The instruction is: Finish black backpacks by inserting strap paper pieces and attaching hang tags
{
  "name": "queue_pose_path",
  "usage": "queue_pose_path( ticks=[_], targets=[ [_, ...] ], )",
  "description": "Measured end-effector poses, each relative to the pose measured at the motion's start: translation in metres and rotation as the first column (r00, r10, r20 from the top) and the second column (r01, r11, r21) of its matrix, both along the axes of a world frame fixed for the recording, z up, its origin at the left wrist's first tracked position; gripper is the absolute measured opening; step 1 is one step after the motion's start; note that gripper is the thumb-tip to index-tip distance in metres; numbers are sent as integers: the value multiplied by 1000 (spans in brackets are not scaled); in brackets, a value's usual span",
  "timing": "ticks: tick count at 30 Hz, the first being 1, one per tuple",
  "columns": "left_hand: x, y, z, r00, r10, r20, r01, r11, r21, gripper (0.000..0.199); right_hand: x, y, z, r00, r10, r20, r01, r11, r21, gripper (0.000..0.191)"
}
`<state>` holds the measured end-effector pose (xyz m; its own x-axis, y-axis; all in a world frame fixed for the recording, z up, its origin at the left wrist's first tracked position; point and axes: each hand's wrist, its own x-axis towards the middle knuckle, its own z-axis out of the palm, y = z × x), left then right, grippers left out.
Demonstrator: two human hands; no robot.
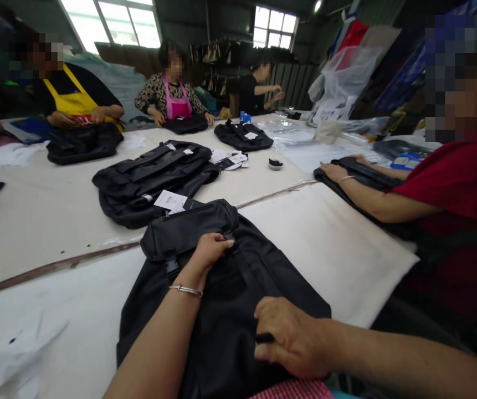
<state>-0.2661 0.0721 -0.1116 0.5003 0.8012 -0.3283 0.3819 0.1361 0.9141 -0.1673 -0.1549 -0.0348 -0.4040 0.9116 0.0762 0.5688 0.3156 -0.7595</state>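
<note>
A black backpack (221,310) lies in front of me on the white table, its top flap pointing away. My left hand (212,248) is closed at the flap's right side, pinching the buckle (230,238) there. On the flap's left side sits another black buckle (172,267). Lower down, over the backpack's right part, my right hand (290,335) is closed in a fist. A short black strap end (264,338) sticks out between its thumb and forefinger. A white paper tag (170,200) lies by the top of the flap.
Another black backpack (155,177) lies just beyond mine, with several tags (234,160) beside it. A small round dish (275,164) stands further right. To my right a co-worker in red (462,183) handles a black bag; several people work across the table (304,227).
</note>
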Motion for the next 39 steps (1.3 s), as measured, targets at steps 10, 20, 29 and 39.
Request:
queue_pose_path(
  ticks=[10, 20, 29, 39],
  targets=[
    [-1, -3, 4, 1000, 22, 17, -23, 999, 34, 36, 3, -4, -11, 963, 206, -175, -223, 971, -85, 59],
    [0, 0, -13, 997, 52, -62, -38, 975, 221, 22, 24, 71, -28, 802, -557, 215, 553, 829, 85, 19],
    [-18, -12, 27, 921, 197, -336, 184, 540, 821, 29, -3, 79, -59, 675, -376, 634, 375, 916, 144, 53],
    [-7, 2, -1, 849, -255, -463, 528, 398, 750, 29, 3, 76, -141, 374, -678, 632, 216, 727, 652, 23]
  ],
)
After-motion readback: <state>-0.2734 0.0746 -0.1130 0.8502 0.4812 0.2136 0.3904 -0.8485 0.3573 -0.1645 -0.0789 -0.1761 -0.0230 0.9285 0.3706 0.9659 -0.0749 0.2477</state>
